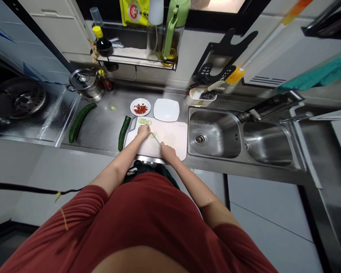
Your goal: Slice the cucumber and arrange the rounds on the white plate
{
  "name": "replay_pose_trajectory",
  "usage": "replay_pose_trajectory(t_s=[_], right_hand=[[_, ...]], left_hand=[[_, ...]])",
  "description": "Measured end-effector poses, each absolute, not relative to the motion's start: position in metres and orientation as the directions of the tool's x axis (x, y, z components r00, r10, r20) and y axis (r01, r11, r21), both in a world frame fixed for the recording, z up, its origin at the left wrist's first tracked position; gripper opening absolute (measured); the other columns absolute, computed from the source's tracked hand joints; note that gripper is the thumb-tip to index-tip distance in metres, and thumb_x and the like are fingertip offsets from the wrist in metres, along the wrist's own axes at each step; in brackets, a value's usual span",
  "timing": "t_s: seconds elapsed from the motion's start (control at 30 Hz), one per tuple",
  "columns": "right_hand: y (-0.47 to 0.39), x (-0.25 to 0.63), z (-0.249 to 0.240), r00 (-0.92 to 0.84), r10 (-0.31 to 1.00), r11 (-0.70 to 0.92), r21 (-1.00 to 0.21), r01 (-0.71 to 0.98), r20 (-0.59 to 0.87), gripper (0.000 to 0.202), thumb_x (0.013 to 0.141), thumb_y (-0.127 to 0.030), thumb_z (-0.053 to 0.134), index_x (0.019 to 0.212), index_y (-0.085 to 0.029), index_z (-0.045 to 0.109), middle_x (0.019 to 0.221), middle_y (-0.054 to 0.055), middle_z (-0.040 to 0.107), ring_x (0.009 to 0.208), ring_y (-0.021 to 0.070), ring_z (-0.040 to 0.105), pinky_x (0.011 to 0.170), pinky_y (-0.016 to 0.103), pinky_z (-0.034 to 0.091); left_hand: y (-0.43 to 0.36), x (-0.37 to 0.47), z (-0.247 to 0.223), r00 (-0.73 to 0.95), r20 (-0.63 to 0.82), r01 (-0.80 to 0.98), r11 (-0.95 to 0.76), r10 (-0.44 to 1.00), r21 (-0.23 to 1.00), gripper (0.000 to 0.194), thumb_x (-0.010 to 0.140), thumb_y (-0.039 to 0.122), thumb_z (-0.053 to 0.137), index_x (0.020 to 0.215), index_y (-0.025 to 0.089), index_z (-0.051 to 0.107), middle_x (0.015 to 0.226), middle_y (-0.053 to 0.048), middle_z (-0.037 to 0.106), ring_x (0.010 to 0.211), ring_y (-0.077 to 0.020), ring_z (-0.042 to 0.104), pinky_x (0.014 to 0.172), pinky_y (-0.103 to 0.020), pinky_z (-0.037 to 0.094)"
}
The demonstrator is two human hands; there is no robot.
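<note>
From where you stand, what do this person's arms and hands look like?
The left sleeve is short and dark red with a thin yellowish line; the right sleeve is dark red too. The left hand and right hand are ungloved, and no watch shows.

Forearms (119,162) angle inward, right fingers (164,148) curled closed.

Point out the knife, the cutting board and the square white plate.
Knife (157,140): head view, on the visible blade.
Cutting board (174,138): head view, on the bare surface toward its right side.
Square white plate (166,110): head view, on the bare middle.
</note>
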State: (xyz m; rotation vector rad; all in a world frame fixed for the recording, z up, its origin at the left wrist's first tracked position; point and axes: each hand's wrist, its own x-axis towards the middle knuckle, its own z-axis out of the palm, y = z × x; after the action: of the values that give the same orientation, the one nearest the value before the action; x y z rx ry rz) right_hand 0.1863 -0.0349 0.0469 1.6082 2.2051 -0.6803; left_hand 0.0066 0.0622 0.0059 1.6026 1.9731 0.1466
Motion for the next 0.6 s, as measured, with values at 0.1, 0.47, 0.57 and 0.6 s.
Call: replay_pose_trajectory(t_s=[0.1, 0.47, 0.57, 0.6], right_hand=[[-0.038, 0.188, 0.046, -0.309, 0.799, 0.253, -0.177, 0.951, -0.516, 0.033, 0.089, -0.006, 0.035, 0.121, -0.014, 0.040, 0.101, 0.015, 0.066, 0.094, 0.0245, 0.065, 0.076, 0.033, 0.048], [-0.050, 0.203, 0.047, -0.267, 0.767, 0.224, -0.146, 0.963, -0.583, 0.034, 0.090, -0.010, 0.038, 0.123, -0.016, 0.039, 0.102, 0.014, 0.066, 0.095, 0.0234, 0.065, 0.075, 0.030, 0.046], [-0.051, 0.204, 0.046, -0.273, 0.764, 0.224, -0.157, 0.962, -0.585, 0.034, 0.090, -0.011, 0.038, 0.124, -0.016, 0.038, 0.103, 0.015, 0.066, 0.095, 0.0237, 0.065, 0.075, 0.031, 0.046], [-0.051, 0.204, 0.046, -0.275, 0.764, 0.224, -0.160, 0.961, -0.584, 0.035, 0.090, -0.011, 0.038, 0.124, -0.016, 0.038, 0.103, 0.015, 0.066, 0.095, 0.0238, 0.065, 0.075, 0.031, 0.045]], left_hand=[[0.062, 0.007, 0.007, -0.106, -0.366, 0.852, 0.274, 0.925, 0.445, 0.012, 0.073, 0.023, 0.069, 0.084, 0.019, 0.066, 0.092, -0.006, 0.068, 0.087, -0.0168, 0.061, 0.078, -0.025, 0.045], [0.063, 0.006, 0.000, -0.110, -0.378, 0.832, 0.293, 0.919, 0.470, 0.013, 0.072, 0.023, 0.069, 0.085, 0.020, 0.067, 0.093, -0.006, 0.068, 0.090, -0.0172, 0.061, 0.081, -0.026, 0.044], [0.063, 0.006, -0.001, -0.107, -0.370, 0.834, 0.285, 0.923, 0.472, 0.013, 0.072, 0.023, 0.069, 0.084, 0.020, 0.067, 0.092, -0.006, 0.068, 0.091, -0.0179, 0.061, 0.081, -0.026, 0.044], [0.063, 0.005, -0.001, -0.107, -0.367, 0.836, 0.283, 0.924, 0.470, 0.013, 0.072, 0.024, 0.069, 0.084, 0.020, 0.067, 0.092, -0.006, 0.068, 0.091, -0.0181, 0.061, 0.081, -0.027, 0.044]])
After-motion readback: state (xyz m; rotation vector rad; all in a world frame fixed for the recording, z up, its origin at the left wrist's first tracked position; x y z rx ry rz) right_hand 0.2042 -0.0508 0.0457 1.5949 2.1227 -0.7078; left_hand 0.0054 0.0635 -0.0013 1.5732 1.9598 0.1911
